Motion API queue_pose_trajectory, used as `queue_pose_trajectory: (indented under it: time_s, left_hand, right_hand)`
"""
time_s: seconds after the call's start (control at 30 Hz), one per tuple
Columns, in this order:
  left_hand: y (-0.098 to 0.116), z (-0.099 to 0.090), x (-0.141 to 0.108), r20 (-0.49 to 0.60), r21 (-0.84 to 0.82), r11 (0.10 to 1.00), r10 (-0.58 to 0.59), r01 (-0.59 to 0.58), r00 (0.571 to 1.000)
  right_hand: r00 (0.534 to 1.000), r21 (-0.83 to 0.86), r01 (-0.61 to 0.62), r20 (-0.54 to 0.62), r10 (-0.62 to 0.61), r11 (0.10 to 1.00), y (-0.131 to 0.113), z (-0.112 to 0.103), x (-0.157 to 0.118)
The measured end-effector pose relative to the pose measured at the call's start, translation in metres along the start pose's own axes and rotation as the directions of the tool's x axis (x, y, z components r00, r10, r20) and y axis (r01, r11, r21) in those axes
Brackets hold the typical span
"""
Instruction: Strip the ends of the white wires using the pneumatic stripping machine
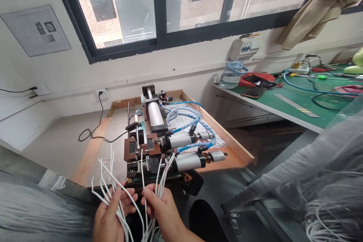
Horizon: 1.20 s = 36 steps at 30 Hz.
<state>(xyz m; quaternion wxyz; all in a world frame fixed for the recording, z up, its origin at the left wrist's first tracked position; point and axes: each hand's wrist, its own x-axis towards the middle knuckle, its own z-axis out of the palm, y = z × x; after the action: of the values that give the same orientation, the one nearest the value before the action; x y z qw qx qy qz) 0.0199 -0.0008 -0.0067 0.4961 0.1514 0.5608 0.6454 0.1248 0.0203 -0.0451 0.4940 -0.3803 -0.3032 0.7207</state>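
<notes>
My left hand (112, 211) is closed around several white cables (107, 181), whose loose ends fan out above the fingers. Beside it, my right hand (160, 206) grips another bunch of white cables (162, 176) and pinches a single white cable (142, 170) between thumb and finger. That single cable reaches up to the brown jaw blocks (141, 147) of a pneumatic wire-stripping machine (154, 115). Tips of the right-hand bunch, some reddish, lie near the machine's silver cylinders (187, 162). Below the hands the cables run together out of the frame.
The machine sits in a shallow wooden-edged tray (227, 136) with white scraps and blue air hoses (198, 117). A green-topped table (295, 102) at right holds a water jug (231, 75), a phone (253, 92) and a steel ruler (296, 105). Plastic-wrapped cable bundles (283, 166) hang at right.
</notes>
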Motion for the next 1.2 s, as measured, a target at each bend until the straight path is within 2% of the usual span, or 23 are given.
queue_pose_trajectory:
  time_s: [0.13, 0.3, 0.43, 0.57, 0.67, 0.83, 0.97, 1.03, 1.2]
  left_hand:
    - [0.004, 0.003, -0.001, -0.052, -0.012, 1.000, 0.010, -0.010, 0.999]
    - [0.004, 0.001, -0.002, -0.014, 0.007, 0.997, 0.071, -0.071, 0.997]
    - [0.000, -0.004, -0.001, -0.032, 0.018, 0.996, 0.084, -0.083, 0.996]
    - [-0.008, -0.009, -0.001, -0.008, 0.048, 0.996, 0.075, -0.075, 0.997]
    - [-0.017, -0.011, -0.004, 0.021, 0.091, 0.993, 0.072, -0.073, 0.997]
    - [-0.026, -0.011, -0.010, 0.039, 0.153, 0.986, 0.066, -0.071, 0.997]
    - [-0.024, -0.012, -0.008, 0.008, 0.215, 0.963, 0.164, -0.162, 0.986]
    - [-0.022, -0.012, -0.006, -0.014, 0.182, 0.965, 0.193, -0.187, 0.981]
    - [-0.021, -0.014, -0.002, -0.061, 0.058, 0.986, 0.161, -0.157, 0.985]
  right_hand:
    - [1.000, 0.015, -0.012, -0.010, 0.013, 1.000, -0.004, 0.001, 0.001]
    - [0.999, 0.097, -0.046, -0.010, 0.047, 0.994, -0.011, 0.002, 0.002]
    - [0.997, 0.122, -0.073, -0.006, 0.074, 0.990, -0.013, 0.003, 0.003]
    - [0.990, 0.109, -0.119, 0.082, 0.111, 0.987, -0.014, 0.006, 0.003]
    - [0.989, 0.075, -0.087, 0.127, 0.077, 0.993, -0.016, 0.009, 0.002]
    - [0.996, 0.093, -0.014, 0.091, 0.006, 0.996, -0.012, 0.008, 0.000]
    - [0.999, 0.108, 0.007, 0.051, -0.012, 0.994, -0.006, 0.003, 0.000]
    - [0.999, 0.111, -0.003, 0.034, 0.000, 0.994, -0.005, 0.002, 0.002]
    - [0.996, 0.141, -0.084, 0.023, 0.082, 0.986, -0.007, 0.004, 0.011]
